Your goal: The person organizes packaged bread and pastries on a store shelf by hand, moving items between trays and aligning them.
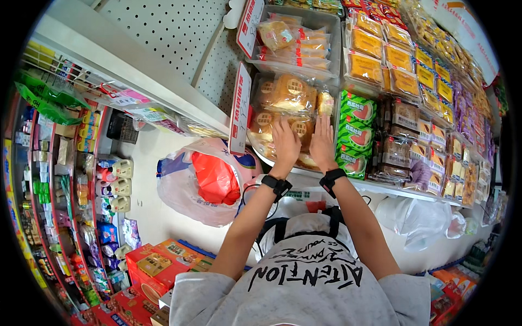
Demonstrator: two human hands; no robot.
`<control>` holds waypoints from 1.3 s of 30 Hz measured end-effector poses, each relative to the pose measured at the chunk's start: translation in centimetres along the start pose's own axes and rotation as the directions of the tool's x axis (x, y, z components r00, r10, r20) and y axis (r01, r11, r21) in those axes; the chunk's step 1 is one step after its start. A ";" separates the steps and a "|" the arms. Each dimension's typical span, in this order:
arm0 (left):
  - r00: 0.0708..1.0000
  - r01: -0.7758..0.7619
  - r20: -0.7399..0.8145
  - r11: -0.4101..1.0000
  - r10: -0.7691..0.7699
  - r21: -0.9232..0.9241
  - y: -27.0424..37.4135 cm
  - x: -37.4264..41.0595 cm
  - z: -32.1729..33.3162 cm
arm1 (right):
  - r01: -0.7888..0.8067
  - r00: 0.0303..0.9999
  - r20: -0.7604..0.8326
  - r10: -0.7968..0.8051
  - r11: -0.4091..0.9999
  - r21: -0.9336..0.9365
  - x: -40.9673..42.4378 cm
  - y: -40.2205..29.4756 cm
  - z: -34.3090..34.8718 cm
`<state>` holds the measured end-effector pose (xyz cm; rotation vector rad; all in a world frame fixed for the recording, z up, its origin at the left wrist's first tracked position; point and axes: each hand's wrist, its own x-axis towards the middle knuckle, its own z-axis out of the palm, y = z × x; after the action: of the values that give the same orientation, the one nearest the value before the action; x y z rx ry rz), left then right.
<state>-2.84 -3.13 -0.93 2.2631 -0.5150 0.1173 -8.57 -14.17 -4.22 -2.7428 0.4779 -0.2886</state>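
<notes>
Clear-wrapped bread rolls (294, 93) with round labels fill a plastic tray on the shelf before me. My left hand (287, 139) lies over the front packs of bread (263, 124), fingers stretched forward and slightly parted. Beside it, at the tray's right side, my right hand (322, 138) reaches forward with straight fingers near a small wrapped bread (325, 103). Neither hand is visibly closed around a pack. The palms and what lies beneath them are hidden. Each wrist wears a black strap.
Green watermelon-print packs (355, 132) stand right of the tray, with brown bread packs (401, 148) beyond. Behind is a grey bin (335, 40) of wrapped cakes. A price sign (239, 110) rises at the left. Plastic bags (179, 191) lie below left; red boxes (151, 267) are stacked nearby.
</notes>
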 end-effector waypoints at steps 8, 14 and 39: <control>0.990 -0.116 0.106 0.978 0.098 0.173 -4.2 -1.7 3.6 | -0.024 0.965 0.229 0.129 0.911 -0.412 0.4 0.6 2.4; 0.985 -0.124 0.127 0.989 0.113 0.084 -4.5 -1.5 3.7 | 0.027 0.996 -0.085 -0.008 0.974 0.224 0.8 -0.9 -0.2; 0.982 -0.006 0.186 0.998 0.017 -0.055 -4.8 -0.5 2.9 | -0.429 0.892 0.284 0.351 0.857 0.287 2.3 0.4 0.5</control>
<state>-1.62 -2.18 -6.31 2.2296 -0.6220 -0.1026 -6.43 -15.23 -4.53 -2.2356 0.8236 0.0406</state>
